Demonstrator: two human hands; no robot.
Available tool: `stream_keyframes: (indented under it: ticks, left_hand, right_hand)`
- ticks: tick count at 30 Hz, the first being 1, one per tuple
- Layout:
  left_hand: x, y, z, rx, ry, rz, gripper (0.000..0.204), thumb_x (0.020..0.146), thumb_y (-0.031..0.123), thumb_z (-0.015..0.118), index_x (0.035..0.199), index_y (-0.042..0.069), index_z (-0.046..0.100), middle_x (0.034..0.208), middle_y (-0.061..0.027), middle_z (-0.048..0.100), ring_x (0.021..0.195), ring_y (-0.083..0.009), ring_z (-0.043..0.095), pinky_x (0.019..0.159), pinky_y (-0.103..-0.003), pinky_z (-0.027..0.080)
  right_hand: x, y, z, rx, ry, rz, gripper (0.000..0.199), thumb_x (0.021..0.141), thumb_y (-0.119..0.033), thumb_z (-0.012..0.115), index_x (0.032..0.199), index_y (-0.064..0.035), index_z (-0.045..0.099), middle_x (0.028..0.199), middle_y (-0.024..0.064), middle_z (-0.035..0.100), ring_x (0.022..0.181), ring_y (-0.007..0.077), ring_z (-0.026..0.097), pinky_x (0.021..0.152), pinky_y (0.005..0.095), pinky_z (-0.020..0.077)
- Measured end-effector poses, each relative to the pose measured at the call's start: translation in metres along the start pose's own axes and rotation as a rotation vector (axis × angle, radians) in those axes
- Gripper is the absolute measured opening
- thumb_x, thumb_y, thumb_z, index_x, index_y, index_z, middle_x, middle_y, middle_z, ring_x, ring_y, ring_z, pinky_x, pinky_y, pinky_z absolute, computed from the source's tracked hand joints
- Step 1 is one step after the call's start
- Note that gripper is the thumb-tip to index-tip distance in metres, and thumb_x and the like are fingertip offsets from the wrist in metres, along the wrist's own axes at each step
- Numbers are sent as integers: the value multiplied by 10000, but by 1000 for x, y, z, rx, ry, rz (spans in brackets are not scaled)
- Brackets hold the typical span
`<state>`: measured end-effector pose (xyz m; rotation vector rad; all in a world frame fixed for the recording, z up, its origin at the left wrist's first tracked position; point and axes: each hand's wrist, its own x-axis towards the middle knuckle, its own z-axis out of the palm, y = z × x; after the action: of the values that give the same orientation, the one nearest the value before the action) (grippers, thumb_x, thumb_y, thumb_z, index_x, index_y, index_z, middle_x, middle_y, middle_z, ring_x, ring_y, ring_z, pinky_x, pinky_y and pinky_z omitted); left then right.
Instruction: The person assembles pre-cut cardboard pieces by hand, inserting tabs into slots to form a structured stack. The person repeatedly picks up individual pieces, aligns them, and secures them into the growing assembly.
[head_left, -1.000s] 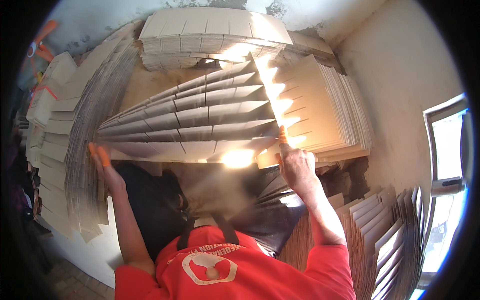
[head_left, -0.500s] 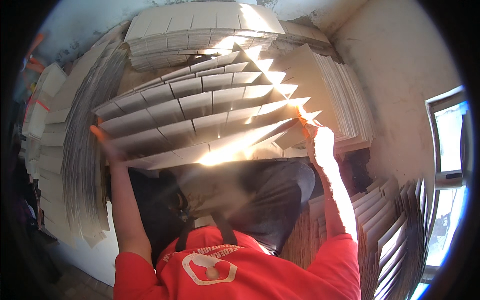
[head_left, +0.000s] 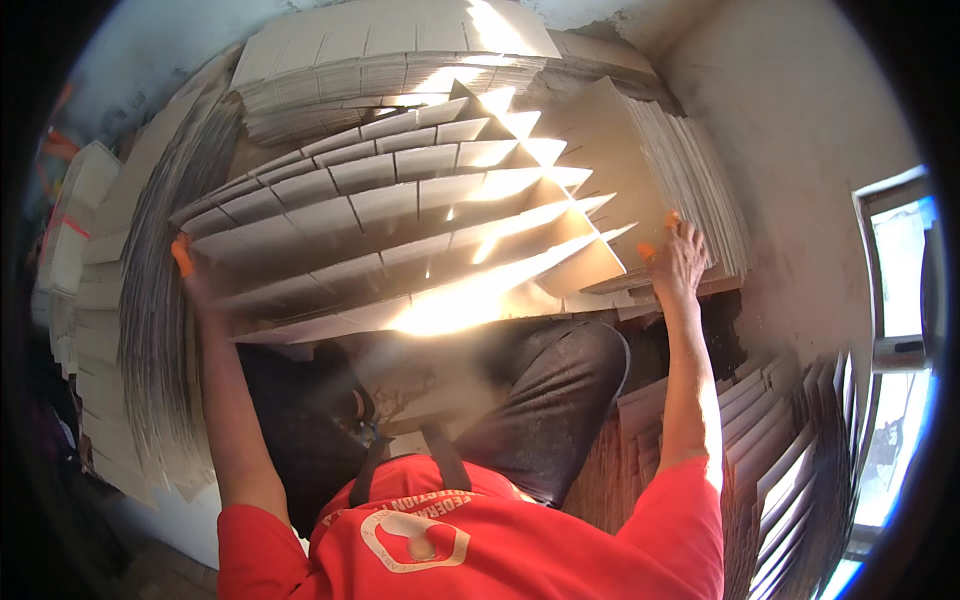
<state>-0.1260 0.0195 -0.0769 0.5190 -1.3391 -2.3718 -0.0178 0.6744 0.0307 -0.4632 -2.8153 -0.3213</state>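
A grid-like cardboard divider (head_left: 385, 205) of slotted strips spreads across the space above my lap. Its long strips fan out, and a crosswise strip (head_left: 590, 262) joins them near their right ends. My left hand (head_left: 195, 275), with orange finger coverings, is closed at the divider's left end; part of it is blurred and hidden. Off the right side of the divider, my right hand (head_left: 682, 260) is open, fingers apart, at the near part of a stack of cardboard sheets (head_left: 690, 180). Orange coverings show on some of its fingertips.
Slotted cardboard strips (head_left: 400, 30) are piled at the back. A tall stack of cardboard (head_left: 165, 300) lines the left, and more upright pieces (head_left: 770, 450) stand at the lower right. A wall (head_left: 800, 130) and window (head_left: 900, 270) bound the right. Bright sunlight crosses the divider.
My right hand has left the divider's right end and moved right to the cardboard stack. The divider has shifted slightly left, with its crosswise strip more exposed. My left hand stays at its end.
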Motion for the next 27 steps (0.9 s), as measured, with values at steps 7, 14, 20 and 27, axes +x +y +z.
stream_keyframes:
  ticks: [7,14,20,27]
  left_hand:
    - [-50,27,4,254,-9,279,592,1039,429,418,1506,75,335,1545,-91,357,1406,-292,357,1128,-444,324]
    - [-98,67,9,479,42,539,428,1037,252,447,1386,11,509,1353,-148,569,1273,-275,528,1085,-406,394]
    - [-185,71,87,861,-505,642,291,919,81,617,1190,-10,673,1152,-133,693,1074,-238,658,930,-364,516]
    - [-227,23,186,1102,-973,817,426,792,191,778,1153,-5,664,1080,-190,694,1026,-349,661,901,-407,513]
  right_hand:
    - [25,48,26,168,-52,103,485,744,-99,763,1166,-11,542,1066,217,635,1019,383,629,843,455,497]
    - [27,77,18,680,196,255,503,833,-2,628,1322,-24,509,1099,255,665,964,377,665,823,415,512]
    - [27,-2,-128,1220,369,144,605,872,146,487,1440,-59,476,1020,71,692,586,108,574,462,225,439]
    - [20,-26,-182,1377,7,-49,599,828,114,507,1390,-88,554,731,13,627,477,45,483,410,180,341]
